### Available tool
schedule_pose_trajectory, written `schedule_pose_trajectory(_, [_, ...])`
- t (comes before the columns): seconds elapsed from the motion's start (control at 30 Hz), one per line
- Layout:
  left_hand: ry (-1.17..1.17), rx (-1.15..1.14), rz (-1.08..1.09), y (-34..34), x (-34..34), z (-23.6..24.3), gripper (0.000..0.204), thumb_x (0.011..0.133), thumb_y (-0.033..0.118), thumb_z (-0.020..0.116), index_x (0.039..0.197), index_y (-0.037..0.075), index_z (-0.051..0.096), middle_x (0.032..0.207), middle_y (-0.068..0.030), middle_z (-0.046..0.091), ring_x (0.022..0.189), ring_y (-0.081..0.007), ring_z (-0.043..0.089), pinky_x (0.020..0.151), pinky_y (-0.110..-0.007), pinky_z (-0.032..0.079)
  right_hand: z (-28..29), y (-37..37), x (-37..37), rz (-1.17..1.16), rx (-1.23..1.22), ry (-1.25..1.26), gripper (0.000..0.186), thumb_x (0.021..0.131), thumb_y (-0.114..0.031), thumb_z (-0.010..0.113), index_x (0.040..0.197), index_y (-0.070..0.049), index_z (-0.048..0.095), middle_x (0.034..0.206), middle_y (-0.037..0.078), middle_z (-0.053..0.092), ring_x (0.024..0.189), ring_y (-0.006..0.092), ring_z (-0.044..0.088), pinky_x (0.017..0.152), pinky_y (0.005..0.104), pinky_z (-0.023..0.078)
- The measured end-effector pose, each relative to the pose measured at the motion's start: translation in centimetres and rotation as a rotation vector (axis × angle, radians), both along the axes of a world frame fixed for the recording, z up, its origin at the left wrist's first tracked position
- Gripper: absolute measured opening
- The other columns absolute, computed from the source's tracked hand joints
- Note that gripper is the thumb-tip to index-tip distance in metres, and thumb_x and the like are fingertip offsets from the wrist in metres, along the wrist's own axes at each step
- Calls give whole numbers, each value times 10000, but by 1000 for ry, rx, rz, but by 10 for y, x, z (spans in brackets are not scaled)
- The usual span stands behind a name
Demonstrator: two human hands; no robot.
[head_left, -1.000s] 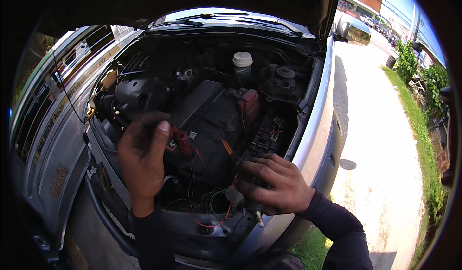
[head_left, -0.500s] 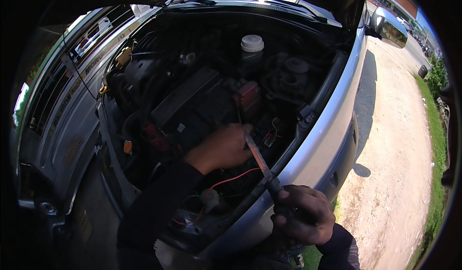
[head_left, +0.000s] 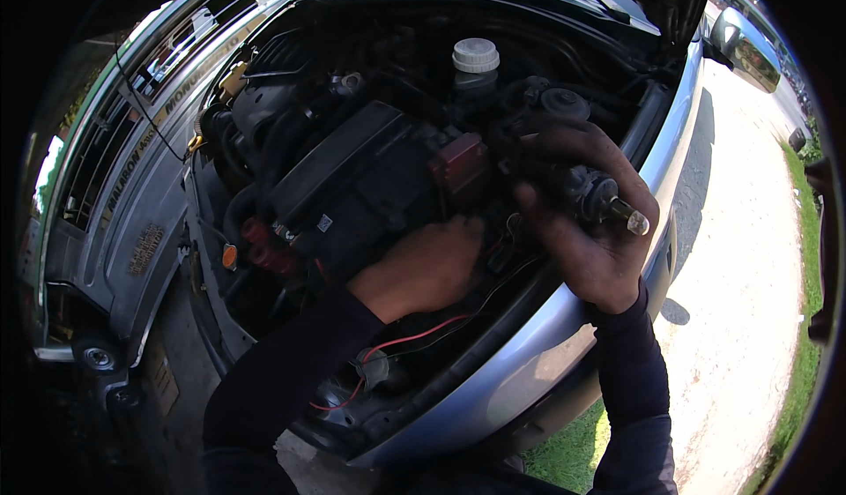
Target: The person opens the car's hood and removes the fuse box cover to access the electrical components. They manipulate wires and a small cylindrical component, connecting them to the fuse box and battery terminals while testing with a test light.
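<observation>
Over the near right side of the engine bay, my right hand (head_left: pixel 595 222) is raised and curled round a dark-handled tool (head_left: pixel 599 197). A yellowish, brass-like end pokes out past the fingers, and the blade is out of sight. Lower and to the left, my left hand (head_left: pixel 427 266) reaches in beside the black battery (head_left: pixel 361 191), its fingers closed and their tips lost in shadow; what they hold cannot be made out. Thin loose wires (head_left: pixel 511 226) lie just beyond the left fingertips. A red plastic cover (head_left: pixel 463 162) sits behind that hand, and a red wire (head_left: pixel 423 331) runs below it.
A white-capped reservoir (head_left: pixel 476 56) stands at the back of the bay. The silver fender (head_left: pixel 538 345) edges it on the near right, with the open hood overhead. Another vehicle (head_left: pixel 132 195) is parked close on the left. Sunlit ground (head_left: pixel 718 319) lies to the right.
My right hand has risen up and inward over the bay, turning the tool so its blade no longer shows. My left hand has shifted slightly right and down.
</observation>
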State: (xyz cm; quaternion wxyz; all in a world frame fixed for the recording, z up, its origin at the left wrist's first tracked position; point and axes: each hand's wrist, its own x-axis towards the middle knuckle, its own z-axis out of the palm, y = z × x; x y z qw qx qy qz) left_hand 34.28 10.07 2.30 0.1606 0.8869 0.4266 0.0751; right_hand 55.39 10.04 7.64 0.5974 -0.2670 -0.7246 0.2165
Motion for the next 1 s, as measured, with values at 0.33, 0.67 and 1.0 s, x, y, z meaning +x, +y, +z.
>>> schedule_pose_trajectory(0.33, [48,-72,109,17,16,14,263,924,204,684,978,-54,681,939,-260,721,920,-439,717,817,-500,582,-9,10,3,18,129,56,389,740,8,775,1125,1,716,1119,153,719,1030,264,705,922,383,541])
schedule_pose_trajectory(0.67, [88,-84,-31,32,21,0,274,942,225,630,918,-30,729,933,-255,737,917,-408,739,808,-481,596,-8,8,6,39,92,26,370,776,-45,807,1134,-6,721,1198,173,710,1117,290,694,1000,413,530])
schedule_pose_trajectory(1.0, [124,14,-22,26,15,-2,347,949,336,644,962,-10,663,926,-218,721,862,-414,727,782,-510,587,-7,13,3,0,164,19,441,652,-28,743,1088,24,720,1089,187,721,1021,311,716,908,394,552])
